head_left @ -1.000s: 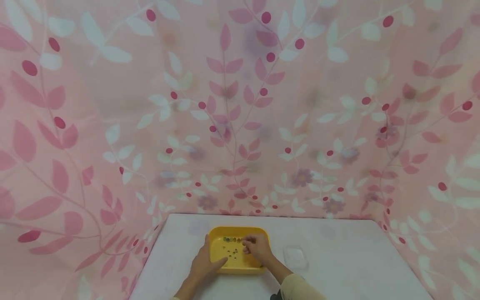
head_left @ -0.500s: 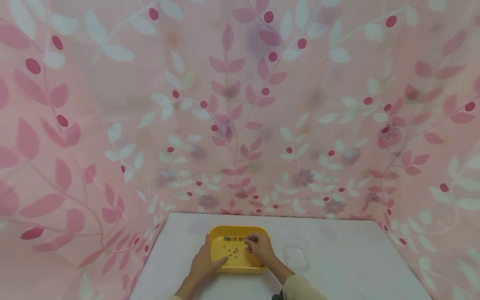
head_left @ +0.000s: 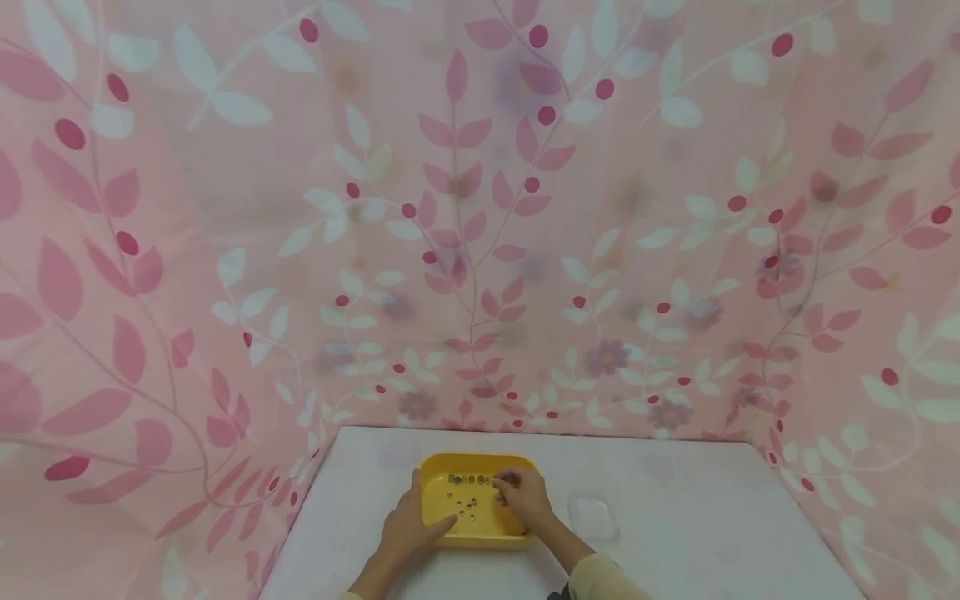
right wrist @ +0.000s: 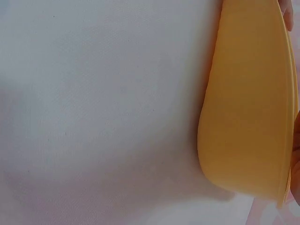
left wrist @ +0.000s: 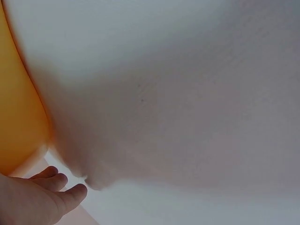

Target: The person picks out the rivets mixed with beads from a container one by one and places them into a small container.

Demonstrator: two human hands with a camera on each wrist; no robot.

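A shallow yellow tray lies on the white table. In it, a row of small round glassy pieces runs along the far side, with several smaller shiny pieces scattered nearer the middle. My left hand grips the tray's left near corner, thumb over the rim and fingers along the outer wall. Over the tray's right half, my right hand has bent fingers, its fingertips right at the row's right end. Whether a piece sits between them, I cannot tell. The right wrist view shows mostly the tray's outer wall.
To the right of the tray lies a clear plastic lid or shallow box on the white tabletop. A pink leaf-patterned cloth hangs behind the table and at both sides.
My right hand's fingertips have shifted slightly right, so one more piece at the row's right end shows. My left hand keeps its hold on the tray.
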